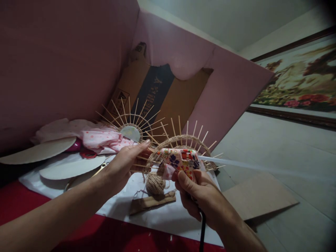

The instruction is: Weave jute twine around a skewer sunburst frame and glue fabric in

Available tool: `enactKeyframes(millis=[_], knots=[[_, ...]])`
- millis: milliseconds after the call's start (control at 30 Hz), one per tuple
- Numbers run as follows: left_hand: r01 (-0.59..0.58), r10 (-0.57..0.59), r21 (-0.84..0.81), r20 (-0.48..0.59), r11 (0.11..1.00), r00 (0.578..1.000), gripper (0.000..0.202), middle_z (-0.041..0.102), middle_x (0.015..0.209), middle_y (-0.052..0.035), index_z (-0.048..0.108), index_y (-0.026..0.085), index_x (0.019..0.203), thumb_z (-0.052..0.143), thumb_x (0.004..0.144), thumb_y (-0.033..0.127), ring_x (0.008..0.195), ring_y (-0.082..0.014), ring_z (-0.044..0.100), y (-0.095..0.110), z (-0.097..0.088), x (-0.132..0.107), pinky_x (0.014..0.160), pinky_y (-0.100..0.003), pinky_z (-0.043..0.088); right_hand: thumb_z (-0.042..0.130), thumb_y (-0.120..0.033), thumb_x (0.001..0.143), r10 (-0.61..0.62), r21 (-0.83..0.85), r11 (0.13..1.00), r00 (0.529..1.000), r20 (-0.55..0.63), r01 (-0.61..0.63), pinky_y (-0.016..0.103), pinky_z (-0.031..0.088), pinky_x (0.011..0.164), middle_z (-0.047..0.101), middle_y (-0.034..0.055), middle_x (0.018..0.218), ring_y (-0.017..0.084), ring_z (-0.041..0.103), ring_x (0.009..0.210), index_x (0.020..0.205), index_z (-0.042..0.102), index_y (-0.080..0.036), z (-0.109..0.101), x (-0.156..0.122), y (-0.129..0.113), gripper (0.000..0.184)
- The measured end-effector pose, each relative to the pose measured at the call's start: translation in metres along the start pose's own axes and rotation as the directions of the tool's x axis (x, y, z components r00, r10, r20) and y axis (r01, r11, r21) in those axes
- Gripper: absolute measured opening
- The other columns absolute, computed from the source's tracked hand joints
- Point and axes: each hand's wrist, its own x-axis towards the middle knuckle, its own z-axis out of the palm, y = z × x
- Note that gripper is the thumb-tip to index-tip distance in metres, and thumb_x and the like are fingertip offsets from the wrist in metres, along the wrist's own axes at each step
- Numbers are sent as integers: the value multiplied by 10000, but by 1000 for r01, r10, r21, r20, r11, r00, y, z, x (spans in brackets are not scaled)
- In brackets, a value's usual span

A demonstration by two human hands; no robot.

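Note:
My right hand [198,192] is wrapped round the grip of a flower-patterned hot glue gun [174,159]. A long pale glue stick [236,162] sticks out of its rear, and a black cord [202,231] hangs below. The nozzle end points left, towards the sunburst frame. My left hand [130,162] grips the left side of this sunburst frame [181,140], made of thin wooden sticks and a twine-wrapped ring. The glue gun hides part of it. Just beneath lies a ball of twine [155,184], beside a folded strip of brown cardboard [152,203].
Behind, a second sunburst frame with a round mirror [130,133] leans near a cardboard sheet [181,94]. Pink dotted cloth [105,138], white discs [72,168] and scissors [101,169] lie left. A flat board [259,196] is at right. White sheeting [183,224] covers red cloth [105,234].

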Motion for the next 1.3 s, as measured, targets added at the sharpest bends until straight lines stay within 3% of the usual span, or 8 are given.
enactKeyframes(millis=[367,733,1133,1300], knots=[[-18,18,10,1,1000,1000,440,723,801,-122,716,127,809,585,751,542,712,-231,641,-3,-1,1,670,-332,447,524,-642,784,-2,-113,994,999,-47,-3,186,133,276,375,-67,307,27,270,247,522,398,-196,2,-2,0,533],[-7,6,-23,-12,1000,1000,383,728,804,-119,718,139,788,612,748,505,695,-207,633,-1,-1,2,650,-303,449,518,-655,780,9,-10,1000,1000,-15,-9,179,163,273,379,-80,337,34,269,261,591,431,-193,4,-1,-1,506],[83,-86,-125,-14,989,996,339,700,704,-77,691,136,716,617,751,465,619,-163,601,-4,-4,6,613,-275,414,538,-649,770,-1,61,998,1000,3,0,172,137,258,365,-92,319,30,244,244,615,441,-193,6,1,0,491],[128,-134,-192,-18,973,991,324,684,686,-63,677,133,714,615,767,447,596,-145,586,-6,-7,10,602,-270,419,592,-594,768,-22,157,987,997,-68,32,163,139,275,354,-106,378,23,244,272,663,449,-191,7,1,1,440]])
